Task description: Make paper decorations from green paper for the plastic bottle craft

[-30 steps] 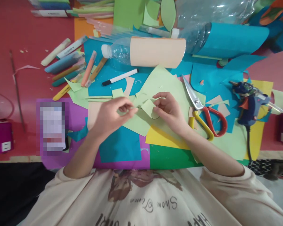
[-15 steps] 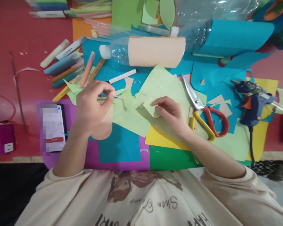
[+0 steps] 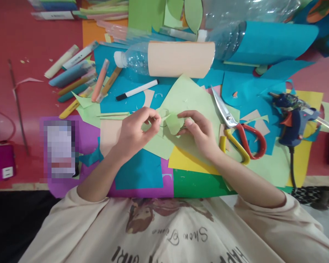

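Observation:
My left hand (image 3: pixel 139 133) is closed in a pinch on the thin, pointed end of a small green paper piece (image 3: pixel 174 124). The broader, leaf-like part of that piece reaches to the fingers of my right hand (image 3: pixel 200 133). My right thumb and forefinger are closed around paper at its edge; a pale green paper square they gripped earlier is mostly hidden there. Both hands are over a large light green sheet (image 3: pixel 186 91) with dark curved pen lines. Scissors (image 3: pixel 229 120) with red and yellow handles lie open to the right of my right hand.
A bottle wrapped in peach paper (image 3: pixel 181 60) lies beyond my hands, a blue-wrapped one (image 3: pixel 276 42) behind it. A glue gun (image 3: pixel 296 120) is on the right. Several markers (image 3: pixel 71 73) and a phone (image 3: pixel 59 149) are on the left. A black-capped marker (image 3: pixel 138 89) lies in the middle.
My left hand has moved right with the green paper piece, bringing it up to my right hand. The pale square in my right fingers is now mostly covered.

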Action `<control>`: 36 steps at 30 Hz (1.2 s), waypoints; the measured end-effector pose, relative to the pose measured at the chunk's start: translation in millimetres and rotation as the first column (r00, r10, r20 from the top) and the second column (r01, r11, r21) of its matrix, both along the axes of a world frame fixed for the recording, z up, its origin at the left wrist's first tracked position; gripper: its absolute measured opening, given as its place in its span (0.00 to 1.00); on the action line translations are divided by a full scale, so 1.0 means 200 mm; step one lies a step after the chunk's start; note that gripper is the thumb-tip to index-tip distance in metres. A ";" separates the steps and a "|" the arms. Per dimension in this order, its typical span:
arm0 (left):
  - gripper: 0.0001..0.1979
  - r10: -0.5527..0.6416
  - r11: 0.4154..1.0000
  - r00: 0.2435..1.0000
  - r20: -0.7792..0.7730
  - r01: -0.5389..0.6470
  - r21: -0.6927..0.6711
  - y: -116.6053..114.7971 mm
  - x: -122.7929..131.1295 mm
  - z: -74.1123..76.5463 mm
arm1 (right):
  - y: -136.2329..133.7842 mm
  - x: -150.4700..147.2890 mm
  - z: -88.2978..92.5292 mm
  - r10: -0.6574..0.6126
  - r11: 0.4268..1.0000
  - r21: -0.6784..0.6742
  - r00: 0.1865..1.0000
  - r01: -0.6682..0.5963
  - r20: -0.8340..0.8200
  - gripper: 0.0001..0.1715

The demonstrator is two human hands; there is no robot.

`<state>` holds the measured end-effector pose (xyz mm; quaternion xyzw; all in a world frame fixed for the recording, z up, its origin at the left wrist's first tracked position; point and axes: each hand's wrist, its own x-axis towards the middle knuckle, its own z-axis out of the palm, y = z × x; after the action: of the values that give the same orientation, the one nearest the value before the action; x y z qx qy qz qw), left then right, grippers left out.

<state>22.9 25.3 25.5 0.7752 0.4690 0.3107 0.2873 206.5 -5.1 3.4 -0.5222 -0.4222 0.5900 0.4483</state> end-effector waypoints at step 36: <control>0.16 0.053 0.977 0.960 0.276 0.007 -0.214 -0.07 0.05 -0.12 | 0.00 0.00 0.00 0.000 0.996 0.090 0.999 -0.004 0.037 0.13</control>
<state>33.4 12.2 1.1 0.6829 0.4632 0.3685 0.4283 206.6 -5.2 3.6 -0.5121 -0.4570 0.5611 0.4628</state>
